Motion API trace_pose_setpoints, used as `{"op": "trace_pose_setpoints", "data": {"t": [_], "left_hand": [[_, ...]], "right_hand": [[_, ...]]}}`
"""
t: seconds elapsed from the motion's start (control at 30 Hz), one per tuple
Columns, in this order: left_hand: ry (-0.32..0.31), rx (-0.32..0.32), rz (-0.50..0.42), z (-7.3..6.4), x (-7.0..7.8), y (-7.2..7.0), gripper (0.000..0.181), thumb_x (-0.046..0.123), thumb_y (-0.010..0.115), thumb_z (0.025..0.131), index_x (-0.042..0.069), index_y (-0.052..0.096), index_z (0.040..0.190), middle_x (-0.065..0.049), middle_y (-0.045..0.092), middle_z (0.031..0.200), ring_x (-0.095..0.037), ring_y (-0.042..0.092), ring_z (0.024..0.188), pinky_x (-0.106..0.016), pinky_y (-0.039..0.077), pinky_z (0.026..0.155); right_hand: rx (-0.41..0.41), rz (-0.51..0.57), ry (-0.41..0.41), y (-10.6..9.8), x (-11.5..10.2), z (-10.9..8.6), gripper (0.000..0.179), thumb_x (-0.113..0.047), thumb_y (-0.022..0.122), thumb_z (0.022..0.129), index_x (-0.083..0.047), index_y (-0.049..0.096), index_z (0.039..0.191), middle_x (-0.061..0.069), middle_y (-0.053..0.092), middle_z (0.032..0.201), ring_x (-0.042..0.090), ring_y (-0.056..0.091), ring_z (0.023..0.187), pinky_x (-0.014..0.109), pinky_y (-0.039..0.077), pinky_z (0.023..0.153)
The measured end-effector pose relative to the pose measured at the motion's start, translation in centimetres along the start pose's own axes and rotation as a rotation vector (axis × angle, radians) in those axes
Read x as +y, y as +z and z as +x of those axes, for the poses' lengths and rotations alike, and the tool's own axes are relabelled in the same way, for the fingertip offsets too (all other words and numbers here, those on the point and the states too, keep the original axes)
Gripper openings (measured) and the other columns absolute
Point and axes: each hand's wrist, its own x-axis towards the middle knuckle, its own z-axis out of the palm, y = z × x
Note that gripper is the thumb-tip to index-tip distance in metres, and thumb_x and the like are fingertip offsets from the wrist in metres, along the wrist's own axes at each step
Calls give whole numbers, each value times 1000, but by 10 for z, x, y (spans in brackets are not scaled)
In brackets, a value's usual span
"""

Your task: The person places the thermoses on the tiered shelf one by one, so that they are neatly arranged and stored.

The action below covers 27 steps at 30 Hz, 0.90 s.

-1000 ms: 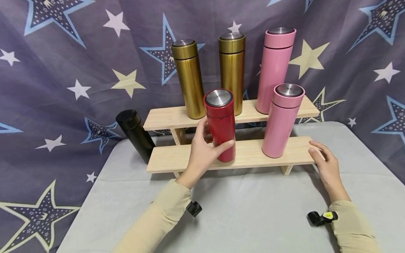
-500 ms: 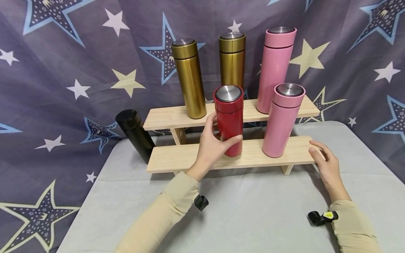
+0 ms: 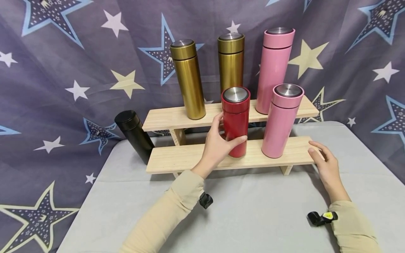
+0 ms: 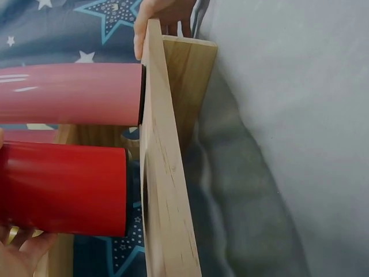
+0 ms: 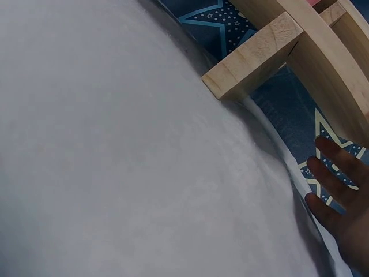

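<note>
My left hand grips a red thermos bottle around its lower half, thumb across the front and fingers behind. The bottle is upright over the front tier of a two-tier wooden display rack. In the left wrist view a narrow gap shows between the red bottle's base and the board. My right hand holds the right end of the front tier, with its thumb on top; in the right wrist view several fingers reach out below the board. A pink thermos stands on the front tier, right of the red one.
On the back tier stand a gold thermos, another gold thermos partly hidden by the red one, and a taller pink thermos. A black thermos stands left of the rack on the grey tablecloth. Star-patterned fabric hangs behind.
My left hand has carried the red thermos to the right along the front tier, closer to the pink one. My right hand has stayed at the rack's end.
</note>
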Motion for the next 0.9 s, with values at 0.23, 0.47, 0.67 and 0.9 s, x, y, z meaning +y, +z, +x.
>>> {"op": "trace_pose_setpoints", "data": {"t": [0.23,0.47,0.67,0.9], "left_hand": [[-27,-19,0,2,-4,4,88,27,89,74,21,40,147,1,56,125,-10,55,111,-30,50,90],[-62,-36,-8,5,-5,7,88,29,89,75,21,39,148,-1,55,127,-17,58,109,-33,52,89],[-85,-50,-20,6,-7,7,88,29,88,76,22,38,148,0,55,129,-17,58,111,-33,52,90],[-92,-81,-45,6,-8,7,86,28,87,78,24,38,149,1,53,130,-19,58,111,-32,52,90]], "right_hand": [[-2,0,6,2,1,1,42,-38,56,101,-26,57,141,-11,53,131,-2,50,103,7,39,82],[7,6,15,1,0,2,42,-37,57,101,-25,57,141,-13,54,128,-2,50,102,7,38,81],[5,-2,9,1,-1,1,42,-38,56,101,-26,58,141,-14,54,128,-3,50,101,7,38,81],[11,10,27,1,0,0,42,-36,57,100,-26,57,141,-17,55,125,-4,51,100,7,38,81]]}}
